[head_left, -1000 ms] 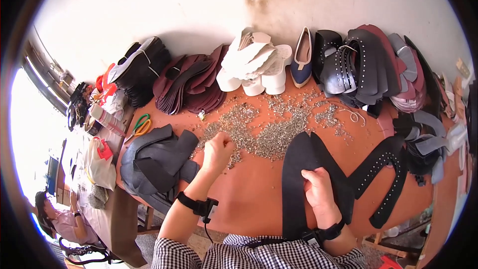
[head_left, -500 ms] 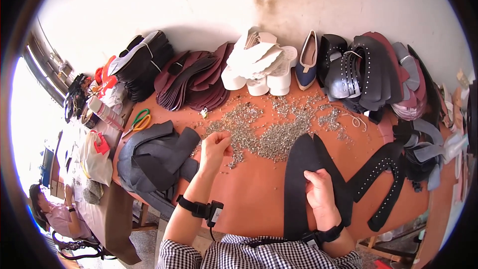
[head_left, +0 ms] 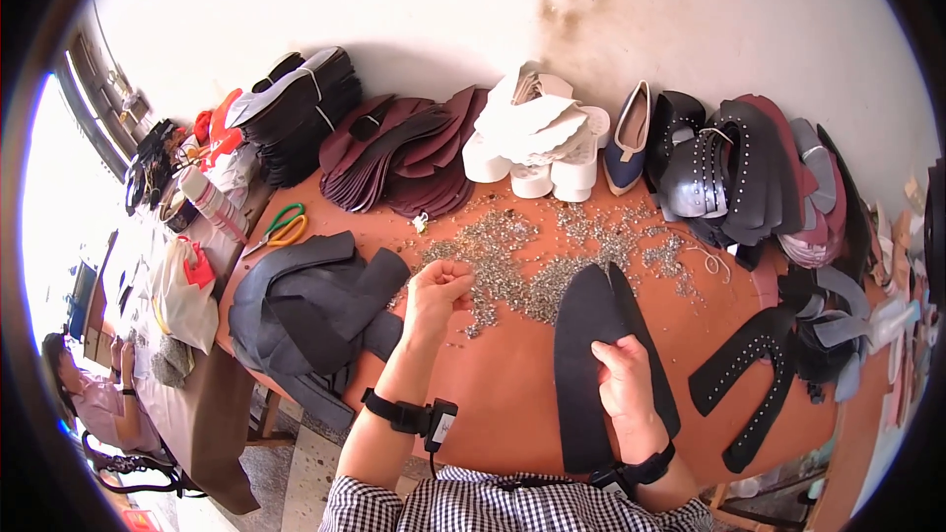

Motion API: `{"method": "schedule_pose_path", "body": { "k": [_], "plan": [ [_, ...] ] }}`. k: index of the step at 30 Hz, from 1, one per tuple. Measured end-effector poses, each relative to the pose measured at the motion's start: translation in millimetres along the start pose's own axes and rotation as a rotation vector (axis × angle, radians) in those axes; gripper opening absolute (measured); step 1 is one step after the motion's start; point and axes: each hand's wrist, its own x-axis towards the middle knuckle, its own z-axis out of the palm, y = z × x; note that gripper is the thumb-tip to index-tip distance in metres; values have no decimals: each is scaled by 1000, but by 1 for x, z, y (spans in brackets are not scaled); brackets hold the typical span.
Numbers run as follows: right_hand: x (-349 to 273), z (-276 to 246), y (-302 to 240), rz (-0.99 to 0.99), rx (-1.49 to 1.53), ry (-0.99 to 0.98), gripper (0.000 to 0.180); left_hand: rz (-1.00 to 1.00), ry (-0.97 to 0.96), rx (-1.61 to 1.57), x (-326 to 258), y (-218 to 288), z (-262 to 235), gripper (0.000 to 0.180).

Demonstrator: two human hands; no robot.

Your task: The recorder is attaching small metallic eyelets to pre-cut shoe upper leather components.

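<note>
My left hand (head_left: 437, 303) hovers over the near left edge of a scatter of small silvery studs (head_left: 507, 271). Its thumb and fingers are pinched together; anything between them is too small to make out. My right hand (head_left: 628, 381) is closed on a dark, curved shoe-upper piece (head_left: 579, 374), its thumb at the inner edge. That piece has two long arms meeting at a split top end, and part of it is hidden behind the hand. A similar black upper piece with a row of studs (head_left: 778, 402) lies to the right.
On the left are loose dark upper pieces (head_left: 286, 300) and scissors with green and orange handles (head_left: 286, 227). Along the wall stand maroon pieces (head_left: 399, 163), white soles (head_left: 532, 138), a blue shoe (head_left: 627, 153) and studded black pieces (head_left: 754, 172). Another person (head_left: 103, 394) sits far left.
The whole view has swung slightly, shifting the back row rightward. Against the table, my right hand and the dark upper piece have moved a little left. Both hands stay closed.
</note>
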Motion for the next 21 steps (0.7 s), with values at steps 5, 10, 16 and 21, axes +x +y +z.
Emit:
{"method": "schedule_pose_path", "body": {
  "k": [5,10,16,21],
  "plan": [
    [3,-14,8,-12,30,83,8,-86,30,-242,-2,-16,2,6],
    [9,-23,10,34,64,130,9,-83,35,-149,-5,-18,12,8],
    [9,-21,4,78,115,81,8,30,89,-104,-3,-19,14,6],
    [11,-27,10,90,123,67,8,-71,70,-211,-5,-18,8,5]
  ]
}}
